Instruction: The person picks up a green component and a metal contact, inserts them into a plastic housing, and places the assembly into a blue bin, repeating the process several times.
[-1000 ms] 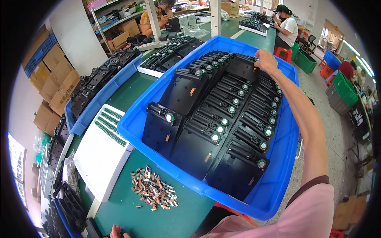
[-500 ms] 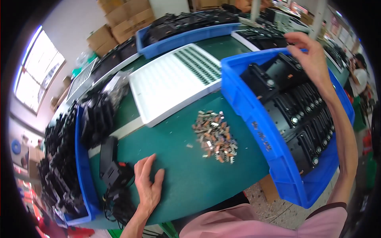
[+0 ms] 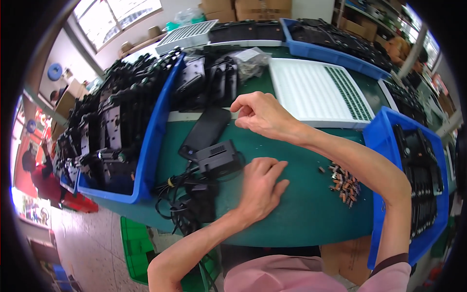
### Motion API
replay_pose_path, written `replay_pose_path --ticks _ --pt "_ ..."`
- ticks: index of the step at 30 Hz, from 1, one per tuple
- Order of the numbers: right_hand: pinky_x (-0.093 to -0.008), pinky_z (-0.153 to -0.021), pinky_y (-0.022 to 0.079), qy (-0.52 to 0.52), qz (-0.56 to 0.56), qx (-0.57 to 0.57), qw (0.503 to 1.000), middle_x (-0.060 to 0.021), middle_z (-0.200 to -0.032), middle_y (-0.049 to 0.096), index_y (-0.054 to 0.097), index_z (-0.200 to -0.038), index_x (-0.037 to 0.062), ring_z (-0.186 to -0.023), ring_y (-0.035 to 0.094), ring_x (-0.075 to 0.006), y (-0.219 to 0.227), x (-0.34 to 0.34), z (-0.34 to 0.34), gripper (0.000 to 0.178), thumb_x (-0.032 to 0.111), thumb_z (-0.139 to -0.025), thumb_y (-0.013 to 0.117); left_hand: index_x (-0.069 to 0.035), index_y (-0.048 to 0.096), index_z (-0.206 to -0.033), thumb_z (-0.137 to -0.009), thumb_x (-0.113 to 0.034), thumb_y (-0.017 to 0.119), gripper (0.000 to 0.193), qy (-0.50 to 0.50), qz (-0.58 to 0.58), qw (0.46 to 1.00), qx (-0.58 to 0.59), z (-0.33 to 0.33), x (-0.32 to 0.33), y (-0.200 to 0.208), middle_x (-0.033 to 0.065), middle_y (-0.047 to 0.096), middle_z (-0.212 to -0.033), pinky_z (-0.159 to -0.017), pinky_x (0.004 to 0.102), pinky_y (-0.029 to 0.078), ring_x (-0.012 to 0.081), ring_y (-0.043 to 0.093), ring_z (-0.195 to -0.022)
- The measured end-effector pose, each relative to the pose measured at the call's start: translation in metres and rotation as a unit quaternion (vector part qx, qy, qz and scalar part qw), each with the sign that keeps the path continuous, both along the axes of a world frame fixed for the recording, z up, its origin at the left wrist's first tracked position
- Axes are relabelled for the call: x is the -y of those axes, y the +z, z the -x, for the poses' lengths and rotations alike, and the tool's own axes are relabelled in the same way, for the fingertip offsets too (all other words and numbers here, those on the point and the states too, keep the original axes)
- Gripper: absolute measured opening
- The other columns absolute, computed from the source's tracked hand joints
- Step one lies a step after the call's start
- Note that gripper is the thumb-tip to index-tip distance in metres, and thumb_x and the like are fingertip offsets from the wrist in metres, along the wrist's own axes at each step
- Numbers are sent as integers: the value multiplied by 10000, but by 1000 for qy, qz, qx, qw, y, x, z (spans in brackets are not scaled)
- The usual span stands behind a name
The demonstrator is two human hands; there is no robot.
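My right hand hangs over the table beside a flat black device, fingers loosely bent and apart, holding nothing that I can see. Below it my left hand rests on the green tabletop with fingers stretched out, beside a black box-shaped adapter. Black cables lie bundled by the adapter. At the left a blue bin is heaped with black plastic parts. More black parts lie past its far wall. On the right a second blue bin holds black parts in rows.
A pile of small metal-and-brown pieces lies near the right bin. Farther back stand a white tray with rows of small dark pieces and another blue bin. A green crate is below the table edge. Someone in red is far left.
My right hand has moved from over the right blue bin across to the left side of the table. My left hand stays on the tabletop near the adapter. The view has turned left.
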State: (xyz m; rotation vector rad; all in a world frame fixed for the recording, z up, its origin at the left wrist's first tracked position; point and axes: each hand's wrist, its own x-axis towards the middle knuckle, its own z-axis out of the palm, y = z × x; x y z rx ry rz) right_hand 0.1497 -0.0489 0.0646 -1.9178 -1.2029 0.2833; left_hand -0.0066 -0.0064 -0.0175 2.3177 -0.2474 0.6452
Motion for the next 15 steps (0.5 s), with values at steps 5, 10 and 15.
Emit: replay_pose_path --ticks 5,10,15 --pt "-340 -703 534 -80 -46 93 991 -124 -813 708 669 -1082 -44 -755 685 -200 -12 -62 -14 328 91 -785 711 -17 648 -1150 -756 -76 737 409 3 17 1000 -8 3 -1 -1 126 598 -1092 -913 436 419 324 544 -1057" --pt "-413 -808 535 -129 -75 40 988 -122 -871 742 685 -1110 26 -885 711 -298 1 -106 -29 370 182 -780 742 -3 641 -1150 -766 -69 728 400 5 18 1000 -17 5 0 -3 124 586 -1093 -920 440 414 318 531 -1058" --pt "-429 -850 538 -234 -75 -34 969 -198 -993 724 686 -1070 15 -963 703 -336 -1 -153 -41 391 257 -778 782 15 634 -1140 -788 -54 710 366 5 35 999 -24 5 2 -4 132 572 -1096 -956 438 397 303 513 -1078"
